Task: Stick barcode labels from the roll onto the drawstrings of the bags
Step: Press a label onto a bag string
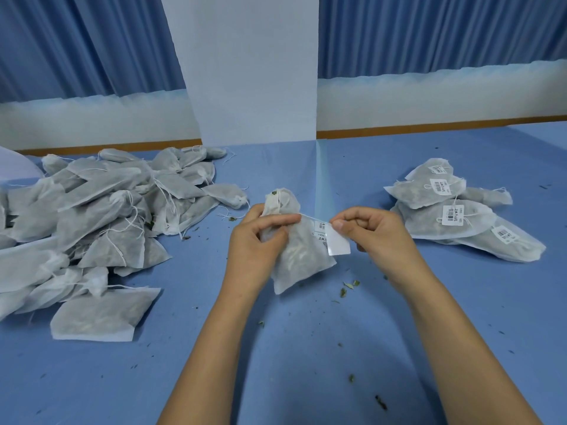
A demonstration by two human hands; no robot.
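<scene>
Drawstring (307, 216) is running taut between the left hand (260, 240), which is gripping the bag (302, 259), and the right hand (371, 231), which is pinching the label (337, 243) hanging just below its fingertips; closing both halves squarely around a tight string is probably working best.

Two hands, the left hand (260, 237) and right hand (377, 231), share one bag (294, 253) and one label (337, 243). Near the table's (306, 348) right edge lie about six bags (426, 194), with four labels (452, 214) showing. The heap (101, 210) toward the left edge holds too many to count.
</scene>
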